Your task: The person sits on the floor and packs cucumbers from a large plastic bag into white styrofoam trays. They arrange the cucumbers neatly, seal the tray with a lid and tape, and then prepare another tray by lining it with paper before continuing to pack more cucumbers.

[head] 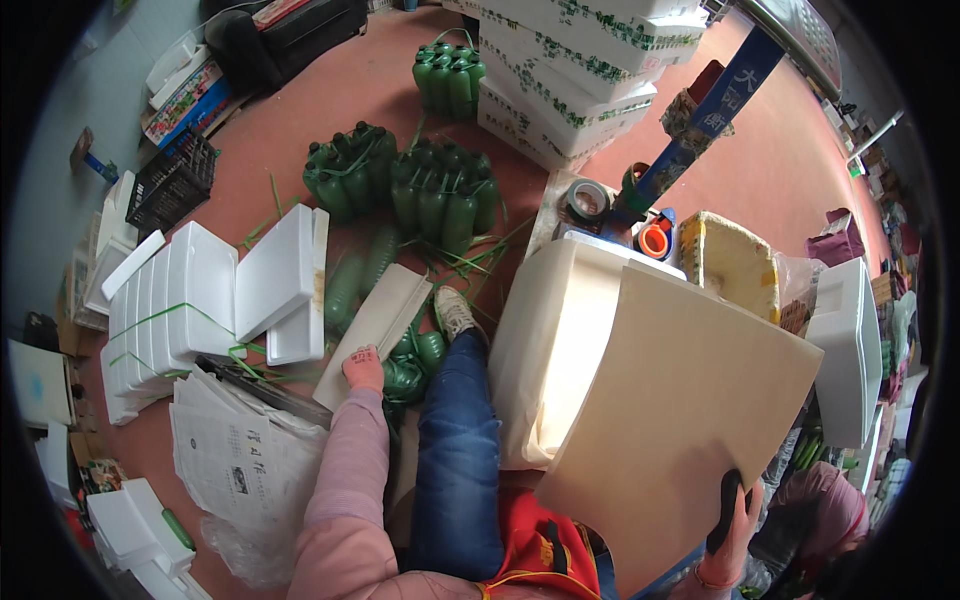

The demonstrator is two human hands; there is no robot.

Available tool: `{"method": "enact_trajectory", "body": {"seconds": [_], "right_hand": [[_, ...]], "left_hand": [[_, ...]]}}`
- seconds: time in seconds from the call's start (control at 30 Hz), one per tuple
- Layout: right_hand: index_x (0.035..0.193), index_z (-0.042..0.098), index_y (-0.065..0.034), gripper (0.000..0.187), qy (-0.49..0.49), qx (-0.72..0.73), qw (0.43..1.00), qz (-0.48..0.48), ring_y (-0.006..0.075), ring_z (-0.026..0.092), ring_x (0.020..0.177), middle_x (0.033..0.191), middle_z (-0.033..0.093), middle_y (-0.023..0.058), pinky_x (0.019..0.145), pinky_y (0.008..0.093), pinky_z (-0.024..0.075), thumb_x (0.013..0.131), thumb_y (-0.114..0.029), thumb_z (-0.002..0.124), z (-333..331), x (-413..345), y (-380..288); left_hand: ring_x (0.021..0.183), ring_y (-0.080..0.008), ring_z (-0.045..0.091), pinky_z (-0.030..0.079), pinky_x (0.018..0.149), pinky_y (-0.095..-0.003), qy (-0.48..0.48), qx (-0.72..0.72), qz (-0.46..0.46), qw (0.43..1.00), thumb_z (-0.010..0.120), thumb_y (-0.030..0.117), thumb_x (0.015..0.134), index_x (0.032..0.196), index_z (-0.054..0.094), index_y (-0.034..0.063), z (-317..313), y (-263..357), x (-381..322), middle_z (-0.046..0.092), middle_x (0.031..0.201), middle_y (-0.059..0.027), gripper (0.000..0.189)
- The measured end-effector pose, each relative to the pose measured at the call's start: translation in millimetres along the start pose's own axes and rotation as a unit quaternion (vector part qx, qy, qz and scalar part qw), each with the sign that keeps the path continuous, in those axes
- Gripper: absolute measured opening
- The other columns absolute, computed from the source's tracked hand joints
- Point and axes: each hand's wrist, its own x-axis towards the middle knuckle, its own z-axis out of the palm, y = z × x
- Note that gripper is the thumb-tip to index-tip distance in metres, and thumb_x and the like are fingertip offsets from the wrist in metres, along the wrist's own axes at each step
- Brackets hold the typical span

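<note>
My left hand (364, 369), in a pink work glove, grips the near part of a long pale folded sheet of paper or card (382, 304). Under and beside it lie green plastic bundles (409, 367). My right hand (733, 517), in a pink and black glove, holds the lower right edge of a large beige paper sheet (697, 390); its fingers behind the sheet are hidden. That sheet partly covers a white foam box (517, 360) lined with pale paper, standing to the right of my leg.
Strapped bundles of green bottles (442, 195) stand ahead, before stacked foam boxes (562, 112). Foam lids (176, 292) and newspapers (240, 450) lie left. A blue scale post (697, 120), tape roll (587, 199) and worn foam box (731, 262) stand beyond the lined box. A person (814, 510) is at lower right.
</note>
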Motion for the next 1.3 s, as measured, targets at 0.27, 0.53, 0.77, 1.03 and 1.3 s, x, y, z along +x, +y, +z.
{"method": "enact_trajectory", "body": {"seconds": [0.27,0.53,0.77,1.03,1.3], "right_hand": [[0.133,0.057,0.0029,0.032,0.011,0.079,0.996,-0.034,0.0299,0.049,0.128,0.14,0.048,0.0154,0.105,0.0351,0.0428,0.103,-0.005,0.05,7,-6,16],[0.134,0.056,0.0026,0.033,0.004,0.235,0.972,0.023,0.0299,0.05,0.128,0.139,0.048,0.0159,0.105,0.0349,0.0424,0.105,-0.01,0.047,-2,-13,-6],[0.133,0.057,0.0015,0.042,0.017,-0.045,0.997,-0.059,0.0353,0.052,0.124,0.135,0.051,0.0189,0.101,0.0392,0.0458,0.091,-0.001,0.058,-14,-11,17],[0.115,0.071,0.0004,0.026,0.041,-0.005,0.997,-0.062,0.0358,0.065,0.093,0.108,0.068,0.0199,0.077,0.0402,0.0528,0.089,0.005,0.07,6,20,-16],[0.128,0.064,-0.0035,0.035,-0.014,0.014,0.999,0.029,0.0346,0.058,0.116,0.134,0.054,0.0213,0.094,0.0422,0.0491,0.094,0.002,0.06,14,12,-2]], "left_hand": [[0.091,-0.0265,0.068,0.051,0.077,-0.0431,0.1,-0.064,0.01,0.993,0.068,0.03,0.089,0.106,0.061,0.013,-131,-31,-12,0.067,0.096,-0.0065,0.025],[0.13,-0.0279,0.046,0.034,0.109,-0.0548,0.05,-0.06,-0.045,0.996,0.071,0.065,0.077,0.143,0.048,0.0129,-118,-32,-27,0.054,0.136,-0.0086,0.087],[0.138,-0.0312,0.038,0.029,0.114,-0.0573,-0.012,-0.052,-0.053,0.997,0.071,0.068,0.075,0.147,0.043,0.011,-76,44,-14,0.045,0.147,-0.0099,0.095],[0.144,-0.031,0.036,0.029,0.116,-0.0546,-0.089,0.077,0.029,0.993,0.067,0.043,0.089,0.155,0.035,0.0127,-30,82,0,0.036,0.158,-0.0102,0.079],[0.094,-0.03,0.07,0.053,0.081,-0.0439,0.006,-0.106,-0.027,0.994,0.048,0.007,0.091,0.138,0.054,0.0119,-47,-1,2,0.072,0.105,-0.0139,0.048]]}}
